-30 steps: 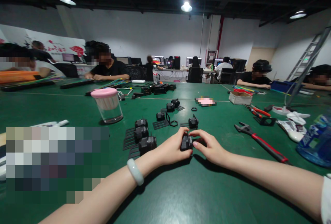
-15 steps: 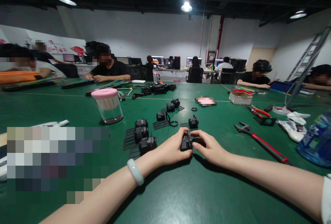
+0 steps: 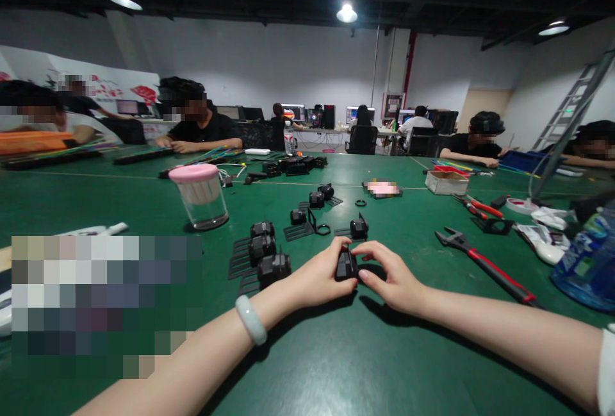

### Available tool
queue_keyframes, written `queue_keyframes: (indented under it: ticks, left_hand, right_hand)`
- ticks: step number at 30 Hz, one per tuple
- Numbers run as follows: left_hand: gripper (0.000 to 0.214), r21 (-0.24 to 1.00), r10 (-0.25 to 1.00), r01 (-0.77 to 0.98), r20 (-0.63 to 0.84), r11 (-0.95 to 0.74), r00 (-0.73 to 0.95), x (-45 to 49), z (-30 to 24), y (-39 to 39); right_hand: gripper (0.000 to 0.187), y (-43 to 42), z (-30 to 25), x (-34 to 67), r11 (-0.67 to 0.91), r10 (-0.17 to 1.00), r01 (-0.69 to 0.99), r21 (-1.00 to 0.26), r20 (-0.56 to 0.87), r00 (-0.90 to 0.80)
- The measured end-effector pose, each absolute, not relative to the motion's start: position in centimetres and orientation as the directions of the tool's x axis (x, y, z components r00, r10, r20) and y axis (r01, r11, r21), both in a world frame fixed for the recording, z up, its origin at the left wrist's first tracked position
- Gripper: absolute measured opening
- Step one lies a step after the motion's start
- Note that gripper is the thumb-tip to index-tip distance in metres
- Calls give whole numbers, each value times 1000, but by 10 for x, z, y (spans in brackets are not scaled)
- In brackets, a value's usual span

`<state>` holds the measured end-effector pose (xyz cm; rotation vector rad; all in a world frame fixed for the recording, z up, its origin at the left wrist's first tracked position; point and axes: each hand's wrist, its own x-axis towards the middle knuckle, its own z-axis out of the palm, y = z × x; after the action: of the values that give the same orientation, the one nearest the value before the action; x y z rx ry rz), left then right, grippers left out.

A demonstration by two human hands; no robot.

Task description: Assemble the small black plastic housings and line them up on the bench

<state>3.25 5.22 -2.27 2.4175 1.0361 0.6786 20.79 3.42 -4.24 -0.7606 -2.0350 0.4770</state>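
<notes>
Right in front of the seated person, between two bare hands, is a small, angular black plastic housing [image 3: 344,266]. Its longer axis runs up and away from the person, leaning slightly at the top, and its thin plate-like edge faces right, toward the right hand [image 3: 394,278]. From where I stand, I can't tell whether its underside rests on the broad, glossy green table [image 3: 312,352].

The left hand [image 3: 318,275] grips it from the left, forefinger curled over at the far end and thumb along the near end, so the piece sits in the narrow space between them. The right hand is just beside its other side, thumb and fingers curved and spread moderately wide; whether a fingertip touches the plate I can't make out. A pale green, polished bangle [image 3: 251,320] circles the left wrist.

Close by the left forearm, three black, faceted units on slatted black brackets [image 3: 262,249] stand in a slanting row. Another black unit with an upright plate [image 3: 359,228] stands just beyond the hands, near a thin black ring [image 3: 323,229]. Well to the right lies a steel adjustable wrench with a red-and-black handle [image 3: 502,275], its head angled toward the far left.
</notes>
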Motion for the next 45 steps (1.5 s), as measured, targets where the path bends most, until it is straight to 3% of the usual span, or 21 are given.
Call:
queue_keyframes:
  ticks: [26, 45]
  left_hand:
    - [51, 571, 761, 544, 251, -616, 598, 32, -21, 51]
    - [52, 569, 758, 539, 263, -621, 597, 32, -22, 52]
  right_hand:
    - [37, 44, -50, 206, 647, 760, 409, -643, 501, -414]
    - [39, 44, -50, 204, 643, 762, 405, -649, 491, -423]
